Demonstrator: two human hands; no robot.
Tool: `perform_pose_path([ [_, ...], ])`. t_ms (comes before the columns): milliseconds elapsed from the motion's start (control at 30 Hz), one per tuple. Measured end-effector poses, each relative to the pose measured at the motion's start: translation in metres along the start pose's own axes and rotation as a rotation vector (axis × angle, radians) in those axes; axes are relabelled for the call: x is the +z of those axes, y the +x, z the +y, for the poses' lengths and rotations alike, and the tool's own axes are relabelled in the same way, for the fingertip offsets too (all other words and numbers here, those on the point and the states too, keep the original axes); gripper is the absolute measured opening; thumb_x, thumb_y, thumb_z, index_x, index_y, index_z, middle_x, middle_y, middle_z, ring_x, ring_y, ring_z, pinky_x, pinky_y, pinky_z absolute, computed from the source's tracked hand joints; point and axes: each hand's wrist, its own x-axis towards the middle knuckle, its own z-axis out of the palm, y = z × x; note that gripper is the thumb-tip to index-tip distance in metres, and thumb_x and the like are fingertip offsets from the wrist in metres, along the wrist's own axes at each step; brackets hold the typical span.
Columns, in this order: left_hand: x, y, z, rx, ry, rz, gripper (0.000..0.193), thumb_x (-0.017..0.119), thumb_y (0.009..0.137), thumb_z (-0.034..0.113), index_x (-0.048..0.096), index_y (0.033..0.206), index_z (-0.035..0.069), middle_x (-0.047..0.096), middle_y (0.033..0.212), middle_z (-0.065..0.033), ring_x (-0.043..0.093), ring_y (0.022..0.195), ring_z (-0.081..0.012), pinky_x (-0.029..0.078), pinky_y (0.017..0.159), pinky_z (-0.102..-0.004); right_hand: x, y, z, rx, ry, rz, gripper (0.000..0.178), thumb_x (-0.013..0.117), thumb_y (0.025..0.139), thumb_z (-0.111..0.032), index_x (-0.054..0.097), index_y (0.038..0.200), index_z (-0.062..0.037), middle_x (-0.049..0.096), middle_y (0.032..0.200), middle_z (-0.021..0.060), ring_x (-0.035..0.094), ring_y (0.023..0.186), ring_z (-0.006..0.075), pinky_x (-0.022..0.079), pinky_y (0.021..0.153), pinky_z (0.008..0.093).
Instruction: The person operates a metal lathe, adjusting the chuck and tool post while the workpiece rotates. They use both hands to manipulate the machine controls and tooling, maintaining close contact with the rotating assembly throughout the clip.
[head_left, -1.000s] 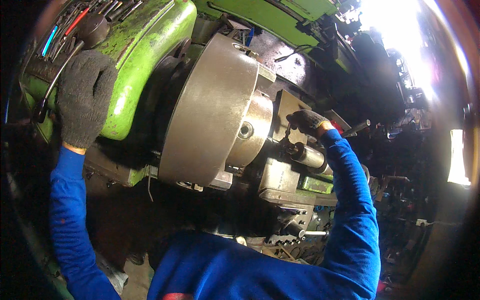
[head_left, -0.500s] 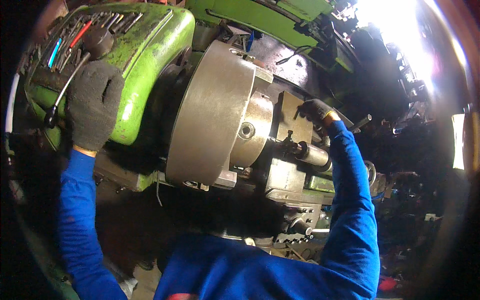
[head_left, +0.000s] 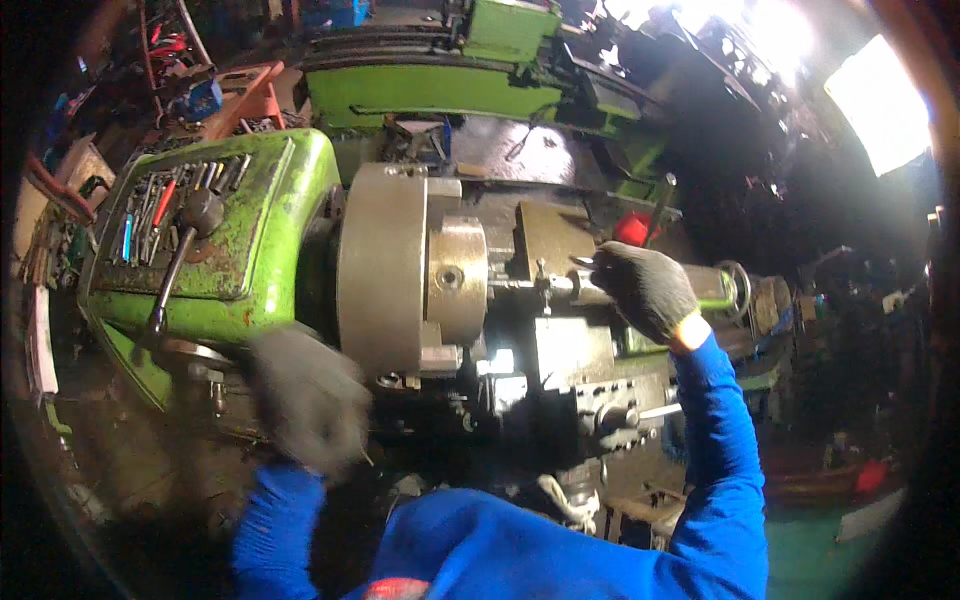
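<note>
My left hand (head_left: 312, 400), in a dark grey glove and smeared by motion, is below the green headstock (head_left: 275, 235) of a lathe, left of the large steel chuck (head_left: 380, 270). Its fingers cannot be made out. My right hand (head_left: 650, 290), also gloved, is closed above the tailstock side, with a small shiny metal piece (head_left: 583, 262) poking out at its fingertips. A thick round steel workpiece (head_left: 460, 280) sits in the chuck jaws. Between it and my right hand is a small clamp-like fitting (head_left: 543, 285) on a thin shaft.
A long lever (head_left: 172, 285) crosses the headstock top, where several small tools (head_left: 150, 215) lie. Below my right hand is the carriage (head_left: 605, 410) with its handles. A red object (head_left: 632, 228) is behind that hand. Another green machine (head_left: 430, 95) stands at the back.
My left hand has moved from beside the headstock lever down and right, towards the chuck. My right hand has come lower, over the tailstock side. The whole view has shifted and turned.
</note>
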Motion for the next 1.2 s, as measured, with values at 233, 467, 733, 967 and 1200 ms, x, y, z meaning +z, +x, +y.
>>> perform_pose_path([
  [233, 0.093, 0.027, 0.193, -0.273, -1.493, -0.12, 0.027, 0.071, 0.107, 0.014, 0.071, 0.13, 0.0, 0.074, 0.118, -0.0164, 0.071, 0.115, -0.0323, 0.055, 0.101, -0.0448, 0.003, -0.155, -0.005, 0.404, 0.272, 0.527, 0.018, 0.075, 0.102, -0.013, 0.077, 0.117, -0.0033, 0.078, 0.109, 0.0179, 0.076, 0.1, 0.0356, 0.059, 0.088, 0.0435],
  [467, 0.251, 0.114, 0.23, -1.025, -1.99, -0.224, 0.044, 0.065, 0.113, 0.047, 0.068, 0.136, 0.009, 0.07, 0.106, -0.0032, 0.064, 0.083, -0.0125, 0.055, 0.075, -0.0327, 0.071, -0.217, 0.032, 0.546, 0.108, 0.695, 0.029, 0.081, 0.099, -0.017, 0.078, 0.126, -0.007, 0.077, 0.111, 0.018, 0.072, 0.104, 0.0382, 0.057, 0.096, 0.0471],
  [733, 0.33, 0.138, 0.234, -0.81, -2.403, -0.353, 0.04, 0.063, 0.113, 0.049, 0.073, 0.127, 0.012, 0.074, 0.104, -0.0027, 0.07, 0.083, -0.0162, 0.06, 0.074, -0.0348, 0.111, -0.215, 0.056, 0.507, 0.073, 0.661, 0.029, 0.082, 0.096, -0.025, 0.08, 0.122, -0.011, 0.079, 0.103, 0.0163, 0.075, 0.098, 0.0384, 0.058, 0.09, 0.0486],
  [967, 0.337, 0.132, 0.205, -0.513, -1.834, -0.364, 0.029, 0.066, 0.11, 0.038, 0.075, 0.102, 0.012, 0.071, 0.088, -0.0013, 0.067, 0.079, -0.0149, 0.052, 0.064, -0.0379, 0.126, -0.212, 0.051, 0.42, -0.023, 0.608, 0.029, 0.084, 0.096, -0.03, 0.08, 0.12, -0.0143, 0.079, 0.099, 0.0123, 0.076, 0.089, 0.0333, 0.058, 0.079, 0.0461],
  [1200, 0.306, 0.126, 0.22, -0.913, -2.413, -0.419, 0.04, 0.06, 0.116, 0.043, 0.068, 0.127, 0.006, 0.067, 0.099, -0.0009, 0.065, 0.08, -0.0147, 0.056, 0.072, -0.033, 0.106, -0.216, 0.048, 0.383, 0.053, 0.548, 0.029, 0.085, 0.093, -0.029, 0.081, 0.118, -0.0148, 0.078, 0.097, 0.0103, 0.074, 0.086, 0.0322, 0.058, 0.079, 0.0461],
])
